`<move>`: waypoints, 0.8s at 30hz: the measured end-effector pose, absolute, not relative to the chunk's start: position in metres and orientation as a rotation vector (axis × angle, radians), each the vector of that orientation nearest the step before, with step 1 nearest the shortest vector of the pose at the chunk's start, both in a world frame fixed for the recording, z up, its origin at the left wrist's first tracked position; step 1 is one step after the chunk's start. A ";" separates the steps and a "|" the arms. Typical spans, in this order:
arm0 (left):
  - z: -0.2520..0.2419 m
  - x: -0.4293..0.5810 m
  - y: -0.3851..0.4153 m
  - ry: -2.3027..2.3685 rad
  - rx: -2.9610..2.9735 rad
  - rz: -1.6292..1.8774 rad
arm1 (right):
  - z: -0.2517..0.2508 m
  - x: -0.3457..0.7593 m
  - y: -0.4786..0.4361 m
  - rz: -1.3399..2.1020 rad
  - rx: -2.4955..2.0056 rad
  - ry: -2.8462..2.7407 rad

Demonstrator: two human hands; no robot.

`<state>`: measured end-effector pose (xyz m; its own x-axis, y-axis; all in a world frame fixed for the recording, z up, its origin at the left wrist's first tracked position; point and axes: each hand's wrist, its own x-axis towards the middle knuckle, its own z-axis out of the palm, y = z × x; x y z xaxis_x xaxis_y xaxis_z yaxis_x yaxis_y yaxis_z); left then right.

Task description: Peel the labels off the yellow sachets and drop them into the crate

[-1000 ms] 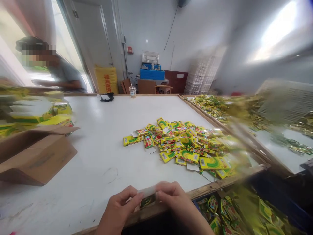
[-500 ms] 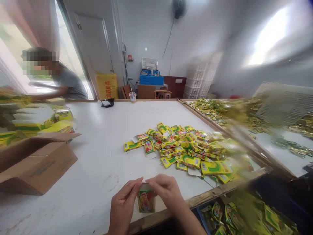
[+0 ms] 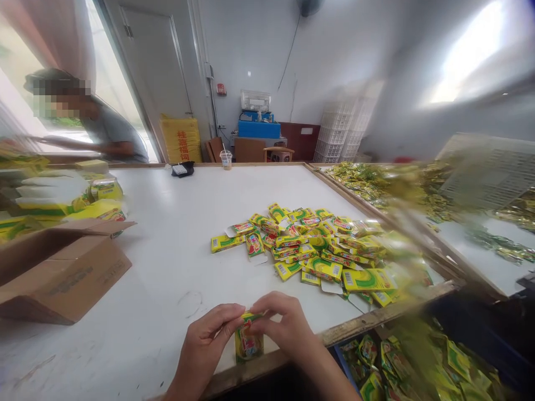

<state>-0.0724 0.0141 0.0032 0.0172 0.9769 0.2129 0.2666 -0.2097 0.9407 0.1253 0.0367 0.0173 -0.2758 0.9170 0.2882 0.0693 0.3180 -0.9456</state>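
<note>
A small yellow-green box (image 3: pixel 249 341) with red lettering stands upright near the table's front edge, between my hands. My left hand (image 3: pixel 213 334) pinches its upper left corner with thumb and fingertips. At the upper right of the same box, my right hand (image 3: pixel 282 322) has its thumb and index finger pressed to the top. A pile of similar yellow boxes (image 3: pixel 320 268) lies beyond my right hand, some with white flaps sticking out.
An open cardboard box (image 3: pixel 71 278) sits at the left, with stacked yellow cartons behind it. A blue crate of packets (image 3: pixel 393 356) is below the table edge at right. Across the table are a cup (image 3: pixel 225 160) and, at far left, a person (image 3: pixel 108 131).
The white flap at the top of the small box no longer shows; its top now looks folded down. My right fingers have shifted slightly on it. The person at far left leans further left.
</note>
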 end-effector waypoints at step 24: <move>0.014 0.055 0.151 1.457 1.888 0.828 | -0.007 0.467 -0.105 0.300 -1.970 -1.104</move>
